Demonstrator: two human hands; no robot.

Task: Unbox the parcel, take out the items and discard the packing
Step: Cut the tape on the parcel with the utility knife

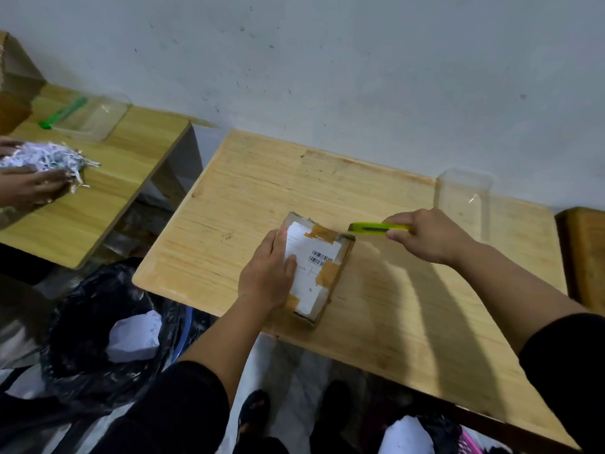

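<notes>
On the worktop (376, 322) your left hand (266, 276) lies flat, unclenched, pinning the parcel (319, 273) — your right hand (425, 235) grips the yellow-green cutter (379, 228) at its far corner; keep the blade shallow along the tape seam, away from your fingers (278, 244)

Two wooden tables — the near one (376, 290) and a second (108, 178) to the left. One taped cardboard parcel (319, 273). Two cutters, one yellow-green (379, 229), one green (64, 113). Two clear plastic trays (463, 198) (95, 117). One black bin bag (98, 322). One heap of shredded paper (49, 158). Four hands in sight — left (266, 273) and right (425, 237) at the parcel, two more (29, 188) (8, 147) at the shreds.
</notes>
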